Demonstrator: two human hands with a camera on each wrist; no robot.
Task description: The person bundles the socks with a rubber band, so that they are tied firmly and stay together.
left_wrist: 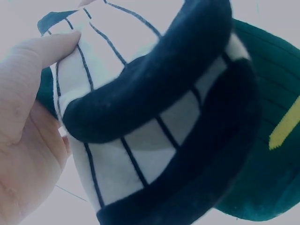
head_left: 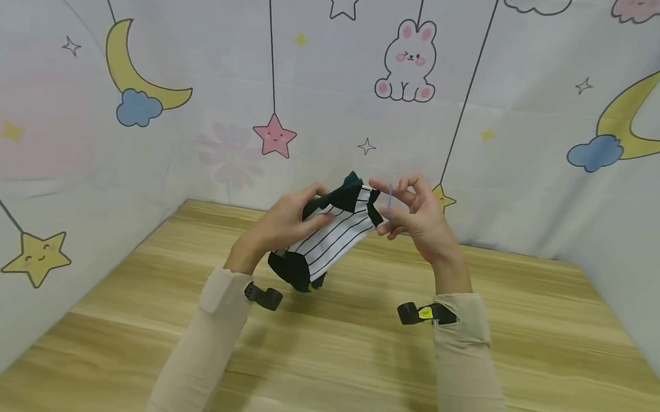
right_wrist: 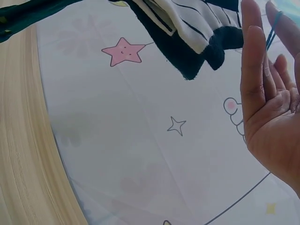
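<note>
A bundle of socks is up above the table, gripped by my left hand (head_left: 287, 222) with the thumb on the near side. One striped sock (head_left: 333, 238) is white with thin black lines and black ends; a dark green sock (left_wrist: 272, 126) with a yellow mark lies behind it. My right hand (head_left: 421, 215) is beside the bundle's upper right end, fingers spread. Around its fingers a thin blue rubber band (head_left: 389, 202) is stretched, also visible as a blue loop (right_wrist: 273, 30) in the right wrist view. Whether the right fingertips touch the sock, I cannot tell.
Below the hands is a wood-grain table (head_left: 342, 360). A white cloth backdrop (head_left: 338, 91) printed with stars, moons and a rabbit stands along its back and sides. Each wrist wears a black strap with a small camera (head_left: 408, 313).
</note>
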